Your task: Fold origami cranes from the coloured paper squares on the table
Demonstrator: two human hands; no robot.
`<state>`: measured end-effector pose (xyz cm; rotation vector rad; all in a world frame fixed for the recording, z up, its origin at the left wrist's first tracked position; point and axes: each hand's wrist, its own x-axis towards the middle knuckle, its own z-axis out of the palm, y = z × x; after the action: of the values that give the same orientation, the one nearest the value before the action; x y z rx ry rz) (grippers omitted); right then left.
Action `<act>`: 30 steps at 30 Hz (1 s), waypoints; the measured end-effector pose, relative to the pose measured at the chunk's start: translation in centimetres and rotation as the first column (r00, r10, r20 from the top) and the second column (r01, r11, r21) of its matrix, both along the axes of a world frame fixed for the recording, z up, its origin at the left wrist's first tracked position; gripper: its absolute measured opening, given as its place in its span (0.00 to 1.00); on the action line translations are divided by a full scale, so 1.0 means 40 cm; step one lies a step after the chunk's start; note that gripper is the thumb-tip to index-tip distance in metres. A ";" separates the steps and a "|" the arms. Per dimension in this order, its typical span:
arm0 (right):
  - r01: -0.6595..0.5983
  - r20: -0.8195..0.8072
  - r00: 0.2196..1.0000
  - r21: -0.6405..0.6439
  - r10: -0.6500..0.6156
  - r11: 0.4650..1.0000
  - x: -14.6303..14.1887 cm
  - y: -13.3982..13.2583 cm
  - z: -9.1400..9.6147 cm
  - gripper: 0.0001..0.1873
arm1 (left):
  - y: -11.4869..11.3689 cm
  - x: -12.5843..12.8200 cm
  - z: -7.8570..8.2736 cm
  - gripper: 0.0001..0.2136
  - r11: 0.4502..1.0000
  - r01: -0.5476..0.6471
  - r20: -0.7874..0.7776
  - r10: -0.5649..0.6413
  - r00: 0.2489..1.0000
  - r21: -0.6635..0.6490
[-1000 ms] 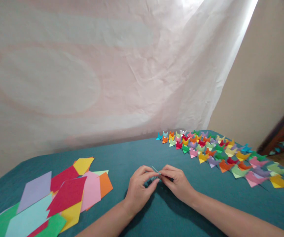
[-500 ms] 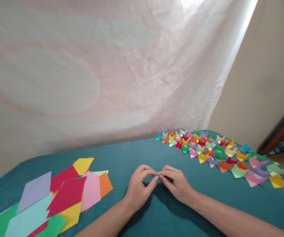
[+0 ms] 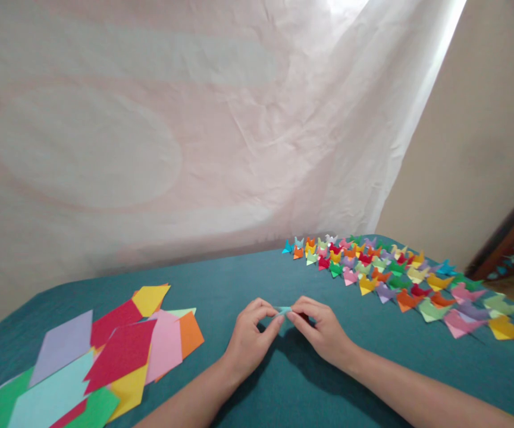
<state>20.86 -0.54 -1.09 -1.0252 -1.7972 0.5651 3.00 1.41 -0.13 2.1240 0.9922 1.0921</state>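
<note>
A small light-blue folded paper (image 3: 285, 310) is held a little above the table, between my two hands. My left hand (image 3: 254, 330) pinches its left end between thumb and fingers. At the other end, my right hand (image 3: 320, 326) grips it with thumb and forefinger. Only a narrow strip of the paper shows between the fingertips; its full folded shape is hidden behind them.
Loose coloured paper sheets (image 3: 121, 351) overlap on the left of the green-covered table (image 3: 221, 279). Rows of several small folded paper birds (image 3: 373, 273) stand along the right side. A pale curtain (image 3: 194, 148) hangs behind the table.
The light-blue paper has turned slightly between my fingertips, so a bit more of its face shows. Both hands stay nearly in place.
</note>
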 end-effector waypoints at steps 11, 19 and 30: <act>0.020 -0.008 1.000 -0.107 -0.021 0.994 0.000 0.005 -0.004 0.14 | 0.000 0.000 -0.001 0.05 0.997 -0.070 0.023 0.069 0.997 0.033; -0.044 -0.031 0.999 -0.211 0.038 0.977 0.004 0.012 -0.010 0.16 | 0.000 0.003 -0.012 0.09 0.992 0.003 0.043 0.002 0.999 -0.125; -0.005 0.081 0.996 -0.198 0.022 0.980 0.001 0.023 -0.021 0.13 | 0.002 0.004 -0.017 0.09 0.993 -0.019 -0.032 0.016 0.999 -0.113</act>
<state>20.92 0.38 -1.91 -1.1875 -1.8488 0.7308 3.15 1.48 -0.82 2.0499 1.0640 0.9895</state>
